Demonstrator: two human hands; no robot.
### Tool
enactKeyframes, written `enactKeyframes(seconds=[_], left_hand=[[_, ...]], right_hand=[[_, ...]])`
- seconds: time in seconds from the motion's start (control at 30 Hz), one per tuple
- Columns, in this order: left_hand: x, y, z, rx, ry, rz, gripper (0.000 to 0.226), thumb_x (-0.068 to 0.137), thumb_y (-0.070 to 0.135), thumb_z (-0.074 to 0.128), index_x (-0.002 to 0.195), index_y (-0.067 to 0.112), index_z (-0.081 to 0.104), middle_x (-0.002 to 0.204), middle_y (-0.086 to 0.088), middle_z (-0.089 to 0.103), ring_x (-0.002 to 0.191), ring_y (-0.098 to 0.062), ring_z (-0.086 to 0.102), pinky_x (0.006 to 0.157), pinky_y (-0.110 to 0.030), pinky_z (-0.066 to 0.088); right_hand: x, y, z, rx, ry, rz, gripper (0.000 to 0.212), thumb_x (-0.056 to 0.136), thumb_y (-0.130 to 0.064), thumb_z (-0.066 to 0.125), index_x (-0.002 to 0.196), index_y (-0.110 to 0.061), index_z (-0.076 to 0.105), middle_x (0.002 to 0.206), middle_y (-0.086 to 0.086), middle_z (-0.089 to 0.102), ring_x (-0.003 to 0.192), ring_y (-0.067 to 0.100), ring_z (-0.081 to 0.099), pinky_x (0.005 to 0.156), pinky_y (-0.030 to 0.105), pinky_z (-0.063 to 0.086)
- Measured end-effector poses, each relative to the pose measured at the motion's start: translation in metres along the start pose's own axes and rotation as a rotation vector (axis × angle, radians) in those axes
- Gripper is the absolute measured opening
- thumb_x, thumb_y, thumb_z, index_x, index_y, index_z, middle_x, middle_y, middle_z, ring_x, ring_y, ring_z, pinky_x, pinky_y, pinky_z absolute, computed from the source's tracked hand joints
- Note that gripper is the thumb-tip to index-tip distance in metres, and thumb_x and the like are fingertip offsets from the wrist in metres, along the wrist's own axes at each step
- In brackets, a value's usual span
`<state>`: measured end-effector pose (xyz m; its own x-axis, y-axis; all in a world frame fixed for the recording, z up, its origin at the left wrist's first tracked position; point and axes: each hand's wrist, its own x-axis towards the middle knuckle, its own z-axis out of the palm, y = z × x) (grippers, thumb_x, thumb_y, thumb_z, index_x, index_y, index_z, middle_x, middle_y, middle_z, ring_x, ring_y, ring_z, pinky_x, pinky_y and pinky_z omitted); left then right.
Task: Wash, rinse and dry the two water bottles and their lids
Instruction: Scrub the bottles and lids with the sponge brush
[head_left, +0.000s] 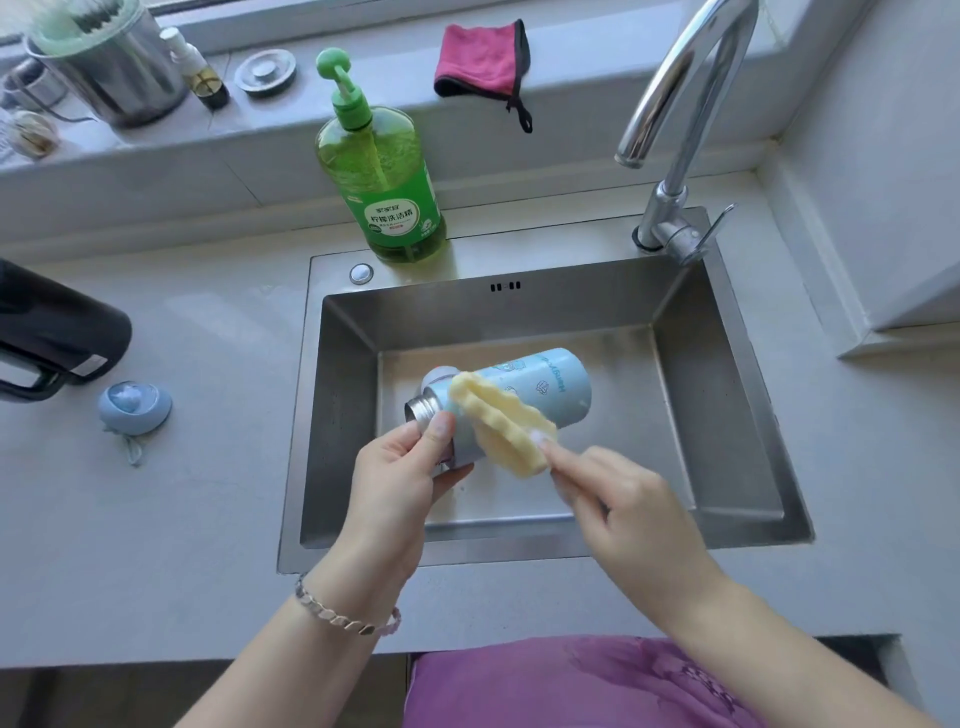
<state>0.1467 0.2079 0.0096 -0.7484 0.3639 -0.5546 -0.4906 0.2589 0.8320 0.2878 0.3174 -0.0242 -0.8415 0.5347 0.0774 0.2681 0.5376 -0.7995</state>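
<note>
**A:** Where is the bottle (540, 387)?

**B:** Over the sink (737, 395), lying sideways, its steel mouth pointing left. The left hand (400, 467) curls around its neck end, thumb on top.

**A:** And the right hand (623, 499)?

**B:** Just right of the bottle. Its fingers pinch a yellow sponge (504, 426) that lies against the bottle's side.

**A:** Other pieces?

**B:** A blue lid (135, 408) sits on the counter (208, 493) left of the sink, near a dark bottle (57, 332) at the left edge.

Pale grey counter (156, 545) around a steel sink (701, 389), chrome tap (675, 176), window ledge (597, 52) behind, soft daylight.
</note>
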Motion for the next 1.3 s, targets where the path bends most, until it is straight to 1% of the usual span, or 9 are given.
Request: enactKeyframes(seconds=[0.13, 0.27, 0.4, 0.53, 0.67, 0.8, 1.13, 1.23, 1.3], left_hand=[[-0.007, -0.002, -0.001, 0.033, -0.026, 0.078, 0.018, 0.091, 0.009, 0.053, 0.095, 0.006, 0.070, 0.092, -0.013, 0.071, 0.083, -0.016, 0.068, 0.081, -0.032, 0.057], [-0.012, -0.002, 0.004, 0.039, -0.104, 0.129, 0.018, 0.089, 0.008, 0.053, 0.086, 0.008, 0.072, 0.080, -0.008, 0.072, 0.078, -0.014, 0.067, 0.075, -0.028, 0.058], [-0.009, 0.000, -0.002, 0.141, -0.106, 0.242, 0.019, 0.085, 0.013, 0.065, 0.072, 0.022, 0.076, 0.082, -0.007, 0.071, 0.082, -0.019, 0.065, 0.083, -0.037, 0.054], [-0.008, -0.003, 0.000, 0.150, -0.136, 0.235, 0.018, 0.086, 0.007, 0.062, 0.076, 0.016, 0.073, 0.080, -0.009, 0.069, 0.082, -0.021, 0.061, 0.083, -0.041, 0.053], [-0.006, -0.007, -0.006, 0.280, -0.147, 0.327, 0.014, 0.077, 0.027, 0.066, 0.079, 0.015, 0.073, 0.075, -0.008, 0.065, 0.073, -0.020, 0.055, 0.073, -0.037, 0.047], [-0.002, -0.010, -0.009, 0.385, -0.206, 0.417, 0.060, 0.070, 0.047, 0.061, 0.082, -0.012, 0.059, 0.073, -0.006, 0.053, 0.071, -0.018, 0.045, 0.068, -0.034, 0.036], [-0.003, -0.012, -0.013, 0.401, -0.273, 0.515, 0.053, 0.072, 0.038, 0.061, 0.077, -0.014, 0.057, 0.070, -0.028, 0.049, 0.064, -0.020, 0.040, 0.060, -0.028, 0.032], [-0.002, -0.018, -0.018, 0.399, -0.268, 0.503, 0.053, 0.072, 0.041, 0.059, 0.077, -0.012, 0.059, 0.077, -0.031, 0.051, 0.069, -0.022, 0.044, 0.064, -0.033, 0.035], [-0.001, -0.021, -0.017, 0.408, -0.277, 0.479, 0.049, 0.071, 0.041, 0.060, 0.079, -0.008, 0.061, 0.074, -0.030, 0.051, 0.068, -0.022, 0.043, 0.063, -0.034, 0.035]], right_hand=[[0.022, 0.012, -0.014, -0.136, 0.102, 0.241, 0.037, 0.091, -0.016, 0.045, 0.121, -0.027, 0.063, 0.065, -0.003, 0.044, 0.063, 0.025, 0.047, 0.057, 0.040, 0.040], [0.006, -0.020, -0.008, -0.038, -0.042, -0.021, 0.041, 0.084, -0.014, 0.048, 0.120, -0.032, 0.056, 0.071, -0.014, 0.037, 0.059, 0.017, 0.045, 0.054, 0.033, 0.038], [0.028, 0.010, -0.034, -0.008, 0.060, 0.355, 0.033, 0.092, -0.010, 0.051, 0.116, -0.028, 0.066, 0.076, -0.003, 0.059, 0.051, 0.010, 0.039, 0.056, 0.029, 0.035], [0.007, -0.025, -0.019, 0.144, -0.092, 0.160, 0.038, 0.088, 0.001, 0.056, 0.112, -0.025, 0.068, 0.077, -0.005, 0.067, 0.062, 0.003, 0.051, 0.057, 0.011, 0.036], [0.027, 0.006, -0.035, 0.079, -0.033, 0.468, 0.029, 0.091, -0.015, 0.054, 0.113, -0.027, 0.068, 0.074, -0.004, 0.069, 0.055, 0.009, 0.048, 0.058, 0.022, 0.038], [0.025, -0.024, -0.030, 0.215, -0.167, 0.324, 0.031, 0.090, -0.011, 0.054, 0.103, -0.037, 0.067, 0.045, -0.021, 0.052, 0.041, 0.008, 0.035, 0.044, 0.011, 0.027], [0.034, -0.018, -0.037, 0.275, -0.162, 0.368, 0.027, 0.091, -0.013, 0.055, 0.099, -0.033, 0.069, 0.059, -0.014, 0.056, 0.048, 0.007, 0.039, 0.051, 0.017, 0.034], [0.035, -0.001, -0.039, 0.135, -0.141, 0.476, 0.025, 0.091, -0.016, 0.054, 0.109, -0.026, 0.069, 0.088, -0.007, 0.069, 0.073, 0.008, 0.061, 0.072, 0.021, 0.046], [0.030, -0.017, -0.031, 0.192, -0.190, 0.354, 0.025, 0.091, -0.014, 0.054, 0.107, -0.024, 0.070, 0.080, -0.017, 0.066, 0.057, -0.003, 0.054, 0.058, 0.009, 0.038]])
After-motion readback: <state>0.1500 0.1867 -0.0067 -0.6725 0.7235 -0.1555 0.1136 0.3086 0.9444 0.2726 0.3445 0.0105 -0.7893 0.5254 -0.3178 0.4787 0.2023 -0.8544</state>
